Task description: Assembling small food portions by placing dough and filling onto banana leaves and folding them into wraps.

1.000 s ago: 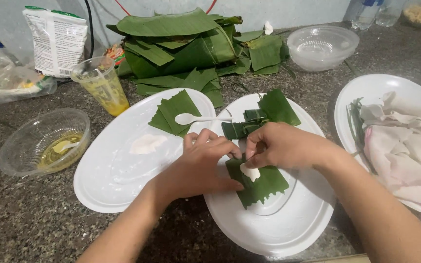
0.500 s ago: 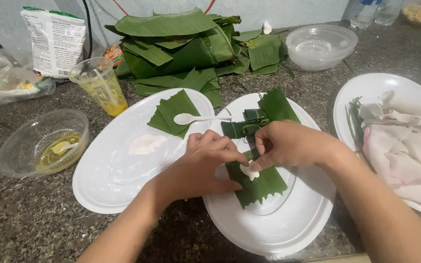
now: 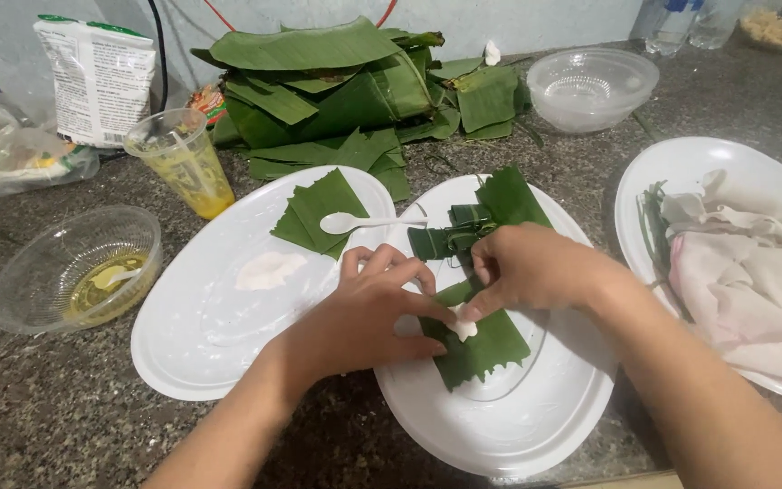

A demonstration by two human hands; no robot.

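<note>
Directly under both hands, on the middle white oval plate (image 3: 536, 426): a cut strip of banana leaf (image 3: 486, 349), long axis slanting from the near left corner up toward the far right, passing beneath the palms. On it, between the two sets of fingertips, a small white lump of dough (image 3: 462, 324). Right hand (image 3: 536, 270) curled from the far right, thumb and forefinger narrowed onto the lump. Left hand (image 3: 368, 312) flat from the near left, fingers spread and pressing the leaf's left edge, tips touching the strip just beside the lump. Right hand the nearer to the dough; left the nearer to the leaf's free edge. Just beyond the right knuckles, small folded leaf parcels (image 3: 450, 237). Beyond the left fingers, a white plastic spoon (image 3: 364, 221) lying across leaf squares (image 3: 319, 210) on the left plate (image 3: 183, 344). Farther off still, a heap of whole leaves (image 3: 337, 81).
</note>
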